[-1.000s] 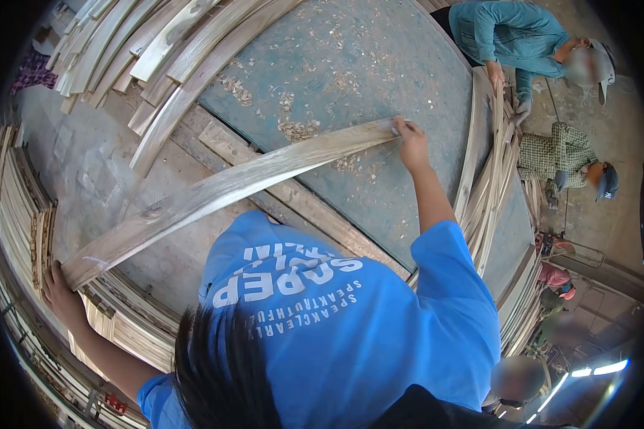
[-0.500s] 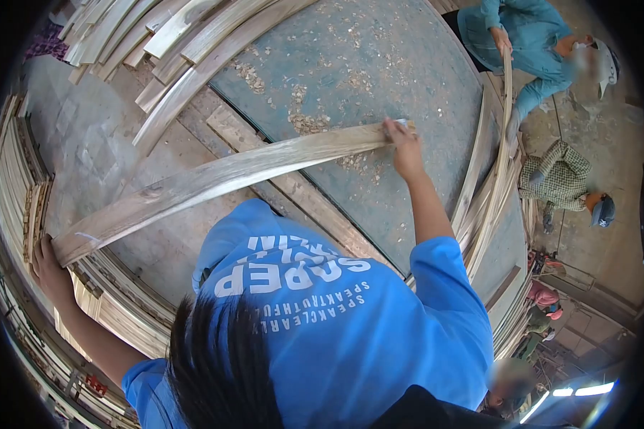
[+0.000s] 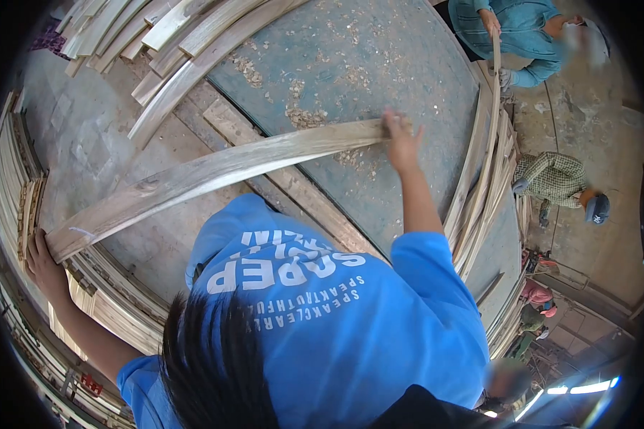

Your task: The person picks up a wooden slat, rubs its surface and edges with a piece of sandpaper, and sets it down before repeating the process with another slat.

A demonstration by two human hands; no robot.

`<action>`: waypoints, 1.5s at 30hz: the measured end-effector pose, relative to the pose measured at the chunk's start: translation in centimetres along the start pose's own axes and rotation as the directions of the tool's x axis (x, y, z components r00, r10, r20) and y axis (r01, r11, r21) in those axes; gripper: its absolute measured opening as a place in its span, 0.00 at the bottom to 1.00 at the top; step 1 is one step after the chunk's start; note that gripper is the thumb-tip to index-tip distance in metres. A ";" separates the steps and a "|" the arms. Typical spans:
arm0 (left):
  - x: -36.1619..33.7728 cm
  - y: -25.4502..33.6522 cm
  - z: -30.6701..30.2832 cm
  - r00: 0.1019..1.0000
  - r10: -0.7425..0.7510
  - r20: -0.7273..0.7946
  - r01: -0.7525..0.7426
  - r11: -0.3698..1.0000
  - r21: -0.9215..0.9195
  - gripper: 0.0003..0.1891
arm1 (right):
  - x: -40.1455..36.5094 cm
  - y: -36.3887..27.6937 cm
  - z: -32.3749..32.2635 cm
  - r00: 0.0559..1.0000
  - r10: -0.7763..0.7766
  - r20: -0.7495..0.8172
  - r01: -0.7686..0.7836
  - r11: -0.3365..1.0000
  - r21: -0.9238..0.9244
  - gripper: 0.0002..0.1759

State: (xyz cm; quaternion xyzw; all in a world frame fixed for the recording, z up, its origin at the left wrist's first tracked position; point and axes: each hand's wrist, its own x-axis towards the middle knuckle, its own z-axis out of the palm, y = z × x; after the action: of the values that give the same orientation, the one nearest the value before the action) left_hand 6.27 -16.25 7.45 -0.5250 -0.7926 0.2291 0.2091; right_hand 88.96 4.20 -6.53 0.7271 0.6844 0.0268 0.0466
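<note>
Looks mid-carry: long plank (image 3: 215, 171) slants across near corner of bench (image 3: 379, 64). Left hand (image 3: 41, 264) wrapped round the end well off bench; right hand (image 3: 401, 139) fingers splayed wide on the end over bench. Next move prob. needs firmer R grip, ends kept level

We have carried the long curved pale wooden plank (image 3: 215, 171) a little toward our left, and our left hand (image 3: 41, 263), closed round its end, has moved outward with it. Our right hand (image 3: 401, 139) has loosened from a grip to splayed fingers laid on the other end. Beyond the right hand, the person in the teal shirt (image 3: 529, 32) has lifted a thin wooden strip (image 3: 495, 86).
</note>
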 end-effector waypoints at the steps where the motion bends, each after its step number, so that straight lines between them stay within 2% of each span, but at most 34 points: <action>1: -0.2 0.0 0.2 1.000 0.007 -0.007 -0.007 1.000 0.004 0.29 | -1.3 -2.1 -1.8 0.985 -0.169 0.023 0.165 0.981 0.104 0.46; 2: -0.5 0.3 -0.2 1.000 0.006 -0.006 -0.006 1.000 -0.005 0.29 | -1.9 -3.0 -2.9 0.943 -0.332 0.030 0.319 0.925 0.206 0.47; 4: -1.0 1.3 -1.4 0.994 -0.013 0.110 0.015 1.000 -0.017 0.29 | -1.1 0.2 -0.5 0.955 -0.298 0.006 0.293 0.942 0.165 0.48; 5: -1.2 1.3 -1.0 0.989 -0.012 0.145 0.020 0.999 -0.051 0.30 | -0.7 1.7 -0.2 0.996 -0.094 0.004 0.092 0.979 0.181 0.47; 6: -1.2 1.5 -1.2 0.991 -0.006 0.137 0.014 0.998 -0.055 0.30 | -0.3 2.3 0.0 0.994 0.111 -0.001 -0.108 0.974 0.200 0.46; 8: -1.6 1.9 -1.9 0.966 0.029 0.256 0.001 0.993 -0.117 0.31 | -0.7 1.9 1.1 0.993 0.118 -0.006 -0.116 0.984 0.133 0.47; 10: -1.9 2.7 -2.6 0.961 0.026 0.274 0.011 0.991 -0.131 0.31 | -2.5 -1.8 -1.6 0.970 -0.185 0.158 0.172 0.981 0.091 0.47; 12: -2.4 2.9 -2.2 0.962 0.024 0.272 0.015 0.990 -0.139 0.31 | -2.0 -0.4 -1.6 0.965 -0.191 0.182 0.179 0.981 0.080 0.47; 14: -2.5 3.0 -2.0 0.966 0.033 0.255 -0.001 0.992 -0.124 0.32 | -0.3 3.2 -0.4 0.989 0.069 0.128 -0.071 0.997 0.008 0.48; 16: -2.3 3.1 -1.9 0.971 0.030 0.237 -0.003 0.993 -0.115 0.33 | -0.7 1.7 -1.5 0.992 0.049 0.118 -0.054 0.998 0.037 0.45; 18: -2.5 3.5 -1.7 0.982 0.028 0.188 0.018 0.972 -0.236 0.34 | -1.9 -1.0 -1.7 0.955 -0.254 0.151 0.240 0.965 0.109 0.43; 19: -2.7 3.2 0.0 0.982 0.026 0.188 0.020 0.971 -0.237 0.34 | -1.7 -0.5 -1.3 0.950 -0.256 0.178 0.254 0.967 0.037 0.43; 21: -3.4 2.5 5.3 0.960 0.175 0.216 -0.047 0.868 -0.494 0.32 | 0.5 3.4 -1.6 0.982 0.045 0.185 0.004 0.967 -0.256 0.45; 22: -3.5 3.4 5.3 0.920 0.243 0.307 0.038 0.725 -0.687 0.27 | 1.3 6.1 -1.5 0.963 0.268 0.042 -0.259 0.954 -0.154 0.44; 23: -3.9 5.1 3.8 0.849 0.276 0.450 0.099 0.754 -0.649 0.23 | 1.6 7.9 -1.2 0.869 0.489 -0.073 -0.492 0.871 -0.018 0.44; 24: -4.5 5.4 6.9 0.728 0.441 0.525 0.065 0.718 -0.693 0.17 | 1.7 7.8 -1.4 0.866 0.495 -0.074 -0.497 0.868 -0.009 0.44; 25: -5.0 6.5 7.2 0.523 0.561 0.642 0.091 0.712 -0.696 0.13 | 1.6 7.7 -1.7 0.806 0.580 -0.122 -0.561 0.813 0.158 0.44; 26: -6.0 6.8 8.9 0.415 0.674 0.611 0.137 0.618 -0.774 0.14 | 1.4 7.5 -2.0 0.731 0.665 -0.154 -0.599 0.733 0.323 0.44; 27: -6.8 6.9 10.7 0.275 0.675 0.685 0.404 0.565 -0.719 0.24 | 0.8 6.4 -1.5 0.826 0.539 -0.164 -0.485 0.829 0.280 0.45; 28: -6.4 7.2 9.6 0.280 0.676 0.681 0.391 0.568 -0.724 0.24 | 0.0 4.8 -0.8 0.903 0.397 -0.167 -0.355 0.905 0.233 0.46; 30: -7.0 8.5 4.3 0.267 0.770 0.579 0.212 0.540 -0.815 0.36 | -1.7 2.2 2.1 0.979 0.086 -0.187 -0.046 0.977 0.209 0.50; 31: -7.1 8.6 2.1 0.265 0.769 0.581 0.212 0.542 -0.814 0.36 | -2.1 0.8 1.8 0.979 0.087 -0.185 -0.047 0.977 0.210 0.50; 33: -6.8 8.8 -1.3 0.410 0.762 0.501 -0.026 0.559 -0.829 0.45 | -2.3 -1.5 0.5 0.990 -0.059 0.128 0.039 0.987 0.153 0.51; 34: -6.8 8.9 -2.1 0.411 0.758 0.505 -0.026 0.564 -0.825 0.45 | -1.9 -0.9 1.4 0.990 -0.062 0.129 0.041 0.986 0.159 0.51; 36: -6.7 9.1 -3.0 0.541 0.685 0.488 -0.166 0.656 -0.736 0.43 | 0.1 1.5 3.4 0.984 0.164 0.063 -0.172 0.975 0.140 0.52; 37: -6.8 9.0 -3.1 0.541 0.686 0.487 -0.167 0.655 -0.737 0.43 | 0.8 2.2 3.1 0.984 0.166 0.062 -0.173 0.975 0.139 0.52; 39: -6.8 9.1 -2.8 0.613 0.615 0.496 -0.138 0.701 -0.699 0.42 | 2.7 3.7 2.0 0.917 0.367 0.159 -0.394 0.895 0.208 0.51; 43: -6.7 7.9 -3.7 0.649 0.605 0.461 -0.184 0.713 -0.676 0.41 | 2.4 3.6 2.2 0.924 0.358 0.133 -0.378 0.910 0.173 0.49; 45: -6.8 7.6 -4.7 0.685 0.572 0.452 -0.185 0.736 -0.651 0.40 | 1.5 4.1 2.7 0.974 0.181 0.134 -0.199 0.970 0.137 0.47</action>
State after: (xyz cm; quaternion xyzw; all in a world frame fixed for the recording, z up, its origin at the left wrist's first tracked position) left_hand 16.95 -19.25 6.21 -0.6142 -0.7118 0.1887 -0.2837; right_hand 93.45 5.34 -8.82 0.7911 0.6076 -0.0644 0.0304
